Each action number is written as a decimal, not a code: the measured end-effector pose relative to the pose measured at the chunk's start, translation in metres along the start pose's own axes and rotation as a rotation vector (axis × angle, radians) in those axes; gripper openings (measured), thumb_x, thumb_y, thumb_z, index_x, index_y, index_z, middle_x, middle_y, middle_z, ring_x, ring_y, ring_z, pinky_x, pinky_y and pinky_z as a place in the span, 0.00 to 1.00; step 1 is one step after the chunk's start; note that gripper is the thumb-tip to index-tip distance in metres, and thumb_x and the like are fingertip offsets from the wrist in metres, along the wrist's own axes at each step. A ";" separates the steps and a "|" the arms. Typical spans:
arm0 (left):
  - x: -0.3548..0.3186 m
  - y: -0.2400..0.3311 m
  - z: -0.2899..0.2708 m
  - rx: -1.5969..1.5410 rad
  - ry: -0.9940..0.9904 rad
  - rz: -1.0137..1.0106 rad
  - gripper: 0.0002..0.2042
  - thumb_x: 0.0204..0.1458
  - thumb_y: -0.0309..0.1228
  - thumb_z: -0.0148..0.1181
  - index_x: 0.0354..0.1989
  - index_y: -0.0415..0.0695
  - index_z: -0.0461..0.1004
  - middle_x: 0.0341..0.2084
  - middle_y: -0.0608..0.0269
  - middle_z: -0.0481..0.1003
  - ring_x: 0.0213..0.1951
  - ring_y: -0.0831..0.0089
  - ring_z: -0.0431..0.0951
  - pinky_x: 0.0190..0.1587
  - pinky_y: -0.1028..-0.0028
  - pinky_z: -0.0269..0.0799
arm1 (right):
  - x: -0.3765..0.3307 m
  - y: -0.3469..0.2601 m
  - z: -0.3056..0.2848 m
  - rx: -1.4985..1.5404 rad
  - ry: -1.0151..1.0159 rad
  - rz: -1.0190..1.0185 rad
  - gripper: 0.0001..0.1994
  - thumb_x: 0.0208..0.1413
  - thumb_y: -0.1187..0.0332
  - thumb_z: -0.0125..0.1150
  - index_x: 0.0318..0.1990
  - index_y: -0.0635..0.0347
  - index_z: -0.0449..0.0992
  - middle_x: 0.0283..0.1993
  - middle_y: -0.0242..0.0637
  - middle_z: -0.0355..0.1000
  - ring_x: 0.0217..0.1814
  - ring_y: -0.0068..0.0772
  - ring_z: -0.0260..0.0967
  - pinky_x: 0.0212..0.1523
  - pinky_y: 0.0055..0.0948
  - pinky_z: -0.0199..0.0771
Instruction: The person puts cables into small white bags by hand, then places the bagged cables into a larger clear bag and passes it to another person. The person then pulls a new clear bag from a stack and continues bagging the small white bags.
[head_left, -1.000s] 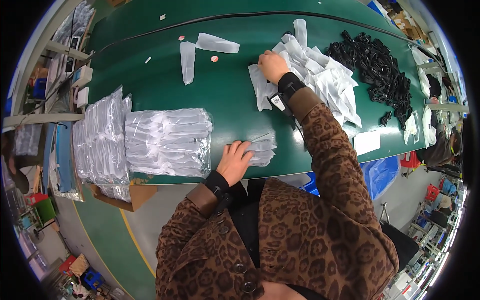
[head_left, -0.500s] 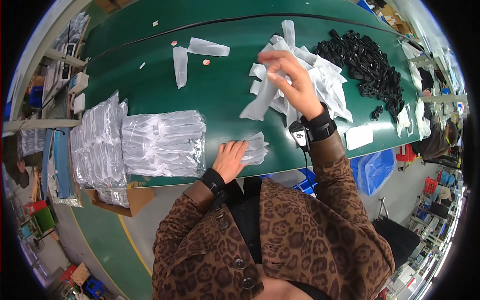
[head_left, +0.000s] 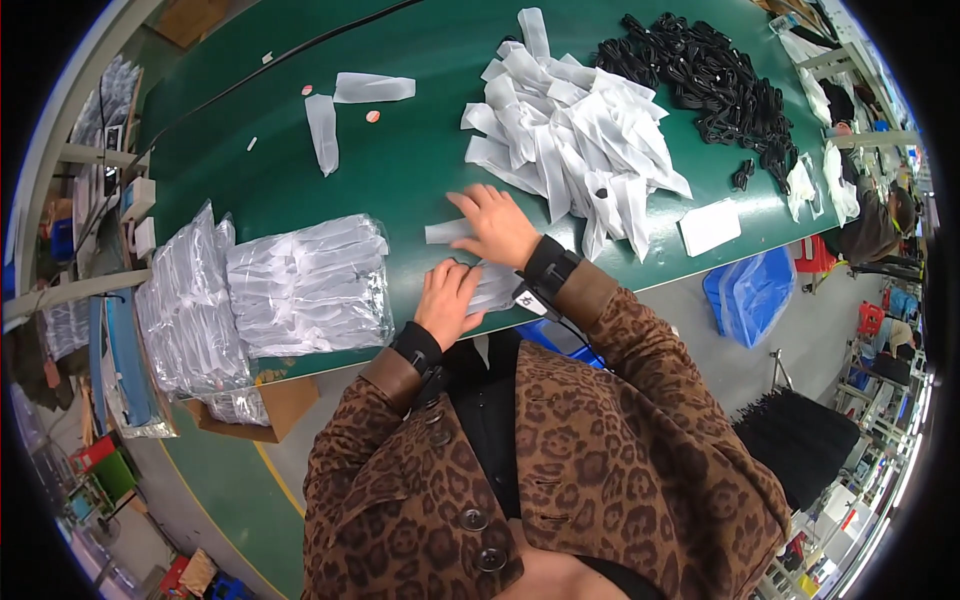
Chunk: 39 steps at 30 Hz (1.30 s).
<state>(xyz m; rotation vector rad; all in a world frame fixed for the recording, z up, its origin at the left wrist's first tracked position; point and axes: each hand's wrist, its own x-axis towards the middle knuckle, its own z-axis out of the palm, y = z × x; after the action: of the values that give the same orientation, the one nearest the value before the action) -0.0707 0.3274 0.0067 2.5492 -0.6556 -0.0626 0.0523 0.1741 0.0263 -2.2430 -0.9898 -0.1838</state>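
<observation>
A single frosted white pouch pokes out to the left from between the thumb and fingers of my right hand, which is closed on it above the green table. Just nearer to me, my left hand curls its fingers at the left end of a small stack of white pouches by the table edge. The right wrist and forearm partly cover that stack. Beyond my right hand spreads a loose heap of white pouches, some with dark bits showing.
Clear bags packed with white pouches lie left, beside more full bags. Coiled black cables are piled far right, near a white card stack. Two pouches lie far left. A cardboard box stands below the edge.
My right hand has come from the heap toward me and left, bringing a white pouch beside my left hand. My left hand's fingers are more bent. The whole view has shifted slightly.
</observation>
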 end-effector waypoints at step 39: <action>0.027 -0.004 -0.024 0.006 -0.017 0.152 0.33 0.27 0.36 0.75 0.48 0.46 0.73 0.60 0.46 0.56 0.65 0.44 0.52 0.63 0.47 0.53 | -0.071 0.039 -0.008 0.176 -0.013 0.184 0.20 0.41 0.72 0.69 0.45 0.57 0.72 0.43 0.42 0.67 0.47 0.48 0.67 0.46 0.40 0.69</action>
<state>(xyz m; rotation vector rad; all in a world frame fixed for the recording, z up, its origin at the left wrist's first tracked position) -0.0406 0.3290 0.0274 2.4981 -0.8553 -0.0298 0.0307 0.1066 -0.0144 -2.1604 -0.7695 -0.0009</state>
